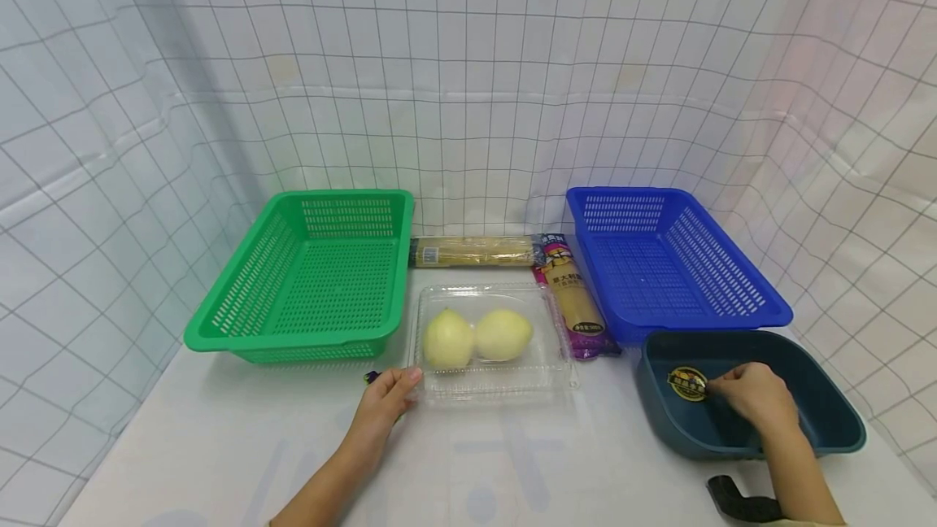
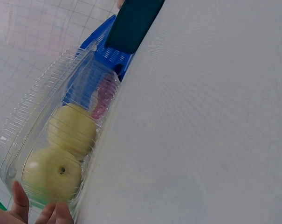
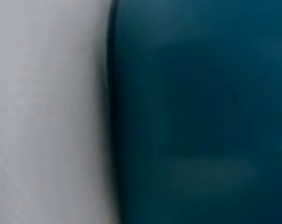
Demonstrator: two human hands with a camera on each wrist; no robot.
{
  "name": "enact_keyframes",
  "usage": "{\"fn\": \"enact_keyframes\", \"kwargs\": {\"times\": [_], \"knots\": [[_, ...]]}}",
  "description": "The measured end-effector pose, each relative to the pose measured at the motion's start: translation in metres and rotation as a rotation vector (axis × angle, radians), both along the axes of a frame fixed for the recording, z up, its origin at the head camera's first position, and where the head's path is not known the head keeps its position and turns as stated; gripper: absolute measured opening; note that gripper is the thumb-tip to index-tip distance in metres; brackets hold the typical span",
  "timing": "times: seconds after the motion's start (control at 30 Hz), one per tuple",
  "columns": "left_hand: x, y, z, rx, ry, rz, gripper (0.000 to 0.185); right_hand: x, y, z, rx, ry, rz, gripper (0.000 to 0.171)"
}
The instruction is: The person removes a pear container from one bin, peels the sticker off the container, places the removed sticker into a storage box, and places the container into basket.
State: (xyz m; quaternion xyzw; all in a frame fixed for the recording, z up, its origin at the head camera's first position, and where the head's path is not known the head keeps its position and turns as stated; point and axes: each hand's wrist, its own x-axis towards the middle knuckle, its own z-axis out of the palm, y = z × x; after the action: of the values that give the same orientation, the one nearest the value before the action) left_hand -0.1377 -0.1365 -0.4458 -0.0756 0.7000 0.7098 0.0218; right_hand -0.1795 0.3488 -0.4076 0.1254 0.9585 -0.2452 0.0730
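Note:
My left hand (image 1: 381, 409) grips the front left corner of a clear plastic clamshell box (image 1: 505, 385), thumb on its edge. Inside the box lie two pale yellow, pear-like fruits (image 1: 449, 340), which also show in the left wrist view (image 2: 71, 130). Over at the right, my right hand (image 1: 757, 397) reaches into a dark teal basin (image 1: 827, 381). Its thumb and fingertips pinch the edge of a round black-and-gold sticker (image 1: 686, 384). In the right wrist view only the blurred teal basin wall (image 3: 201, 112) shows; the hand is out of that frame.
A green basket (image 1: 329, 283) stands at the left and a blue basket (image 1: 644, 267) behind the basin. Two packs of noodles, one lying crosswise (image 1: 476, 251) and one slanted in purple wrap (image 1: 578, 299), lie behind and beside the box. A black bent piece (image 1: 739, 503) is near the right wrist.

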Motion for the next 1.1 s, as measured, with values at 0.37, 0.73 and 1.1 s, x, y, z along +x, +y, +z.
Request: {"fn": "enact_keyframes", "kwargs": {"times": [0.37,0.73,1.1], "knots": [[0.000,0.000,0.000,-0.004,-0.001,0.001,0.028,0.001,-0.001,0.001,0.003,-0.001,-0.016,0.026],[0.000,0.000,-0.001,0.000,0.004,0.006,0.027,0.002,-0.005,0.001,-0.023,0.085,-0.037,0.034],[0.000,0.000,0.000,-0.006,-0.001,0.006,0.027,0.013,-0.025,0.010,-0.084,0.231,0.017,0.044]]}}
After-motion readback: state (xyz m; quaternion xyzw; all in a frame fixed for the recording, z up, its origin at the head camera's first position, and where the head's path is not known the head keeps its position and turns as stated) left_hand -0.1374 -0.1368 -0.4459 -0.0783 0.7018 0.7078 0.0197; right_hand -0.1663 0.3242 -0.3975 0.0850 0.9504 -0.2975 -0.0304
